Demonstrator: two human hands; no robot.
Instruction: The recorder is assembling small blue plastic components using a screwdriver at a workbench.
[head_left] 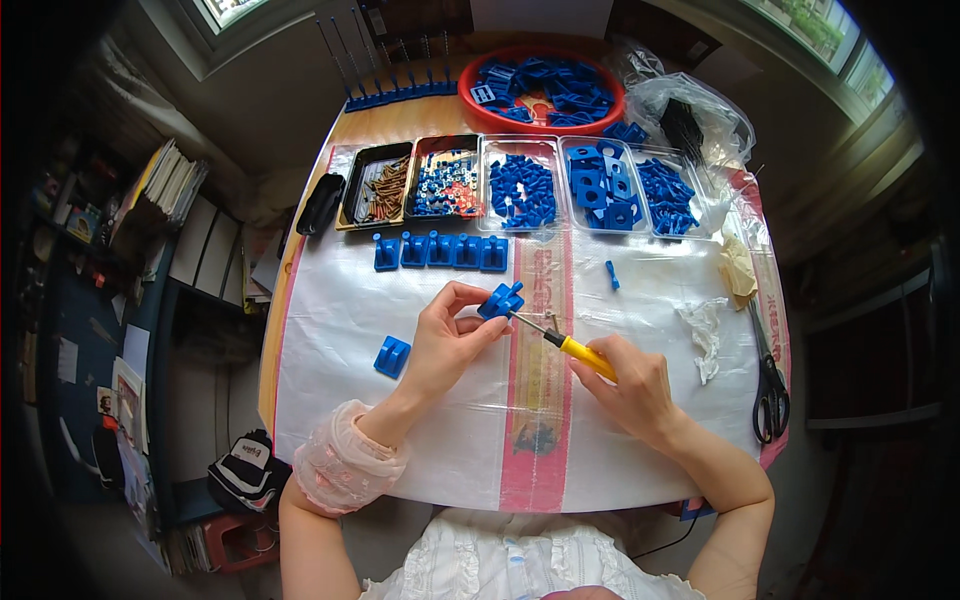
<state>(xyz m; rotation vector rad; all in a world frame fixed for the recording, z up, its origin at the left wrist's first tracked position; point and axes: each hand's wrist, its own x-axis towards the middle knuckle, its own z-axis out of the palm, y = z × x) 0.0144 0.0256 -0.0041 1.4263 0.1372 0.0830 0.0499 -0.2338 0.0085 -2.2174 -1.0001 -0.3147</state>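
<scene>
Plastic, blue and moulded, is what I work with, and I go from the left of the frame to the right. At left of centre lies one loose blue bracket [392, 356] on the white plastic sheet [330, 330], well apart from the row of finished blue pieces [441, 250] above it. My left hand [445, 340] is closed around the blue plastic part [501, 300], thumb and fingertips pinching its sides, and holds it lifted just above the sheet near the middle of the frame. I judge this part light and stiff, with hard smooth faces that can slip, so the grip on the outer flat walls seems right to me, away from the hole where the tool enters. My right hand [630, 385] is wrapped shut on the yellow handle of the screwdriver [565, 342], whose metal tip touches the part from the lower right. The handle looks ribbed enough for turning, I think. In the upper part of the frame stand trays of screws and blue pieces [520, 185], and at the right edge lie black scissors [770, 385].
</scene>
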